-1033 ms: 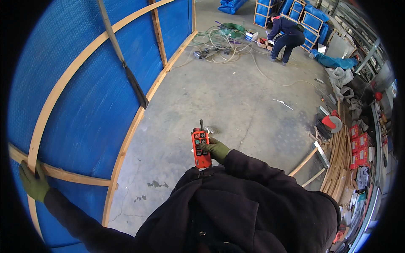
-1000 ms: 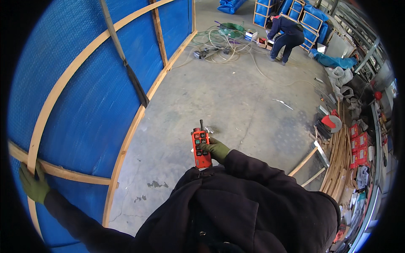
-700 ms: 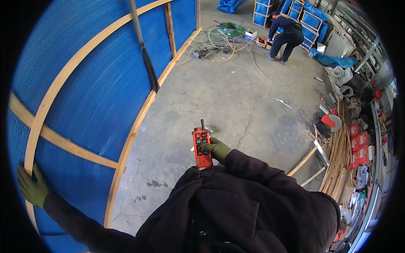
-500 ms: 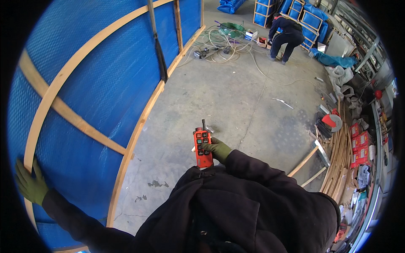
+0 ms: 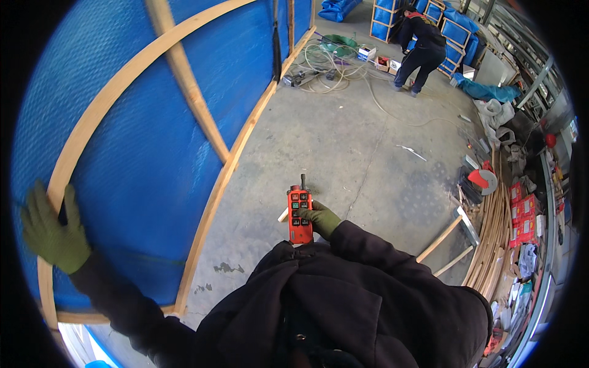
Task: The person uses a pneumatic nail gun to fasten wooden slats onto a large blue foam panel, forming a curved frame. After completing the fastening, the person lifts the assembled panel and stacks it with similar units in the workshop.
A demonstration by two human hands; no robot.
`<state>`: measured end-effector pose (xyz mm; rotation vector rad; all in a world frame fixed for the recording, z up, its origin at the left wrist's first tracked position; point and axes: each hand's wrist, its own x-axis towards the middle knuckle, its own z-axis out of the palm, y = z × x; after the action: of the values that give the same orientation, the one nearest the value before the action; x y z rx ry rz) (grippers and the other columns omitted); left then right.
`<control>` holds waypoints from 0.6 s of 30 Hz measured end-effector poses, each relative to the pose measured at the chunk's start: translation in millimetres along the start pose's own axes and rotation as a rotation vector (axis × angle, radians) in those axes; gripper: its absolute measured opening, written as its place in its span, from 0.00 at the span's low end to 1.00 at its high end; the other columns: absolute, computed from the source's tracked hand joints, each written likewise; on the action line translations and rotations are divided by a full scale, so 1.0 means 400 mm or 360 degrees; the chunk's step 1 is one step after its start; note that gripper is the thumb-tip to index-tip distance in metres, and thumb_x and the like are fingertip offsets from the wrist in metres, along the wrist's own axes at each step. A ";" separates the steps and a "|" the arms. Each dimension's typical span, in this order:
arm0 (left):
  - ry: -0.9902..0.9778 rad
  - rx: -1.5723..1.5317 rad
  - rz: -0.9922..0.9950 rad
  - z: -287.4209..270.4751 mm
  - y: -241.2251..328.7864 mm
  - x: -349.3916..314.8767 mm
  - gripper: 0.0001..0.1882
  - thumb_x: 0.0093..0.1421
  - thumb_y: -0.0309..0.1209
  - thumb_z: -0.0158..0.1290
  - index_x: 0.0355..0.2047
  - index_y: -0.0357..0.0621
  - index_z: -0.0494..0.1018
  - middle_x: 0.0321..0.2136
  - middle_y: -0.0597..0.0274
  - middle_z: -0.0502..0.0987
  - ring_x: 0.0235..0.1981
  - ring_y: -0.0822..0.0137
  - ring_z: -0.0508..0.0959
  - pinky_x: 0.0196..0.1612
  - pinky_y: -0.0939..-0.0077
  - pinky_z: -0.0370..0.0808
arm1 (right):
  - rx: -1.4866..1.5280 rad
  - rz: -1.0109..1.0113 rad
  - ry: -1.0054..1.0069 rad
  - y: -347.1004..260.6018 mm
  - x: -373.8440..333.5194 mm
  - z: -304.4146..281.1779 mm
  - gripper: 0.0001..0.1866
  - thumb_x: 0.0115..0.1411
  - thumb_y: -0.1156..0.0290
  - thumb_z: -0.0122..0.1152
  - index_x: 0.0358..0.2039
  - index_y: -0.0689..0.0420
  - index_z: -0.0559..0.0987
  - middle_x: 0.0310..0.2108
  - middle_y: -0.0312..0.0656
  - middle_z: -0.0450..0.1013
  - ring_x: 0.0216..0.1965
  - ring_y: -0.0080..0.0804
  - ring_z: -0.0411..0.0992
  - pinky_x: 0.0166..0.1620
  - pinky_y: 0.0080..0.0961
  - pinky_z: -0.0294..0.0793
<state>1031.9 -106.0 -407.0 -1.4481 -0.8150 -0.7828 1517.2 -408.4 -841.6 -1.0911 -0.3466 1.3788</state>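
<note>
One boxy orange remote [image 5: 294, 219], likely light, is well clasped mid-body by the right hand [image 5: 321, 219], the left hand [image 5: 58, 236] spread against a pale wooden batten [image 5: 86, 135].

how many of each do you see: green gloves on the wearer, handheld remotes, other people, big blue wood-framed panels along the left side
Green gloves: 2 (left glove, right glove)
Handheld remote: 1
Other person: 1
Big blue wood-framed panel: 1
Total: 5
</note>
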 end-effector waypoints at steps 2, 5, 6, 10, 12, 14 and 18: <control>0.0058 -0.0259 -0.0004 -0.023 0.044 -0.025 0.35 0.67 0.56 0.69 0.67 0.52 0.82 0.66 0.52 0.83 0.70 0.39 0.77 0.71 0.35 0.71 | 0.0040 0.0006 0.0006 0.087 -0.014 0.058 0.24 0.73 0.63 0.75 0.66 0.54 0.81 0.55 0.43 0.86 0.54 0.34 0.85 0.57 0.40 0.88; 0.0083 -0.0566 -0.0092 -0.015 0.159 -0.058 0.34 0.63 0.49 0.73 0.66 0.50 0.83 0.65 0.52 0.84 0.71 0.38 0.76 0.73 0.35 0.69 | 0.0117 0.0014 0.0025 0.199 0.007 0.122 0.25 0.73 0.64 0.75 0.67 0.54 0.80 0.56 0.43 0.85 0.55 0.34 0.85 0.58 0.40 0.87; 0.0131 -0.0692 -0.0152 -0.012 0.193 -0.074 0.33 0.63 0.48 0.74 0.66 0.50 0.83 0.64 0.52 0.84 0.71 0.39 0.77 0.74 0.35 0.68 | 0.0153 0.0018 0.0049 0.238 0.013 0.141 0.25 0.73 0.65 0.76 0.67 0.54 0.80 0.56 0.43 0.85 0.55 0.35 0.85 0.58 0.40 0.87; 0.0204 -0.1082 -0.0292 -0.020 0.247 -0.167 0.33 0.61 0.43 0.76 0.65 0.50 0.83 0.64 0.52 0.84 0.71 0.40 0.77 0.76 0.35 0.67 | 0.0189 0.0021 0.0130 0.375 0.005 0.226 0.22 0.74 0.70 0.73 0.65 0.58 0.79 0.53 0.42 0.85 0.53 0.34 0.85 0.59 0.41 0.88; 0.0243 -0.1158 -0.0333 -0.023 0.246 -0.224 0.33 0.60 0.41 0.77 0.64 0.50 0.84 0.64 0.52 0.84 0.71 0.40 0.77 0.76 0.35 0.67 | 0.0190 0.0011 0.0138 0.416 0.006 0.267 0.22 0.75 0.70 0.73 0.65 0.58 0.79 0.54 0.43 0.85 0.53 0.35 0.85 0.59 0.41 0.88; 0.0307 -0.1186 -0.0344 -0.037 0.204 -0.296 0.35 0.57 0.39 0.78 0.64 0.45 0.83 0.63 0.48 0.84 0.71 0.40 0.77 0.75 0.37 0.69 | 0.0175 0.0035 0.0143 0.463 -0.020 0.310 0.22 0.75 0.69 0.72 0.65 0.58 0.79 0.55 0.44 0.85 0.54 0.36 0.86 0.59 0.42 0.88; 0.0372 -0.1064 -0.0478 -0.073 0.048 -0.469 0.35 0.62 0.39 0.76 0.65 0.35 0.79 0.64 0.44 0.82 0.70 0.43 0.77 0.75 0.40 0.70 | 0.0116 0.0020 0.0155 0.536 -0.050 0.376 0.22 0.75 0.68 0.72 0.65 0.58 0.79 0.56 0.45 0.84 0.54 0.38 0.86 0.58 0.42 0.89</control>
<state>950.6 -141.3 -576.0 -1.7840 -0.6191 -1.5272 1268.1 -401.4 -924.8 -1.0974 -0.2177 1.3342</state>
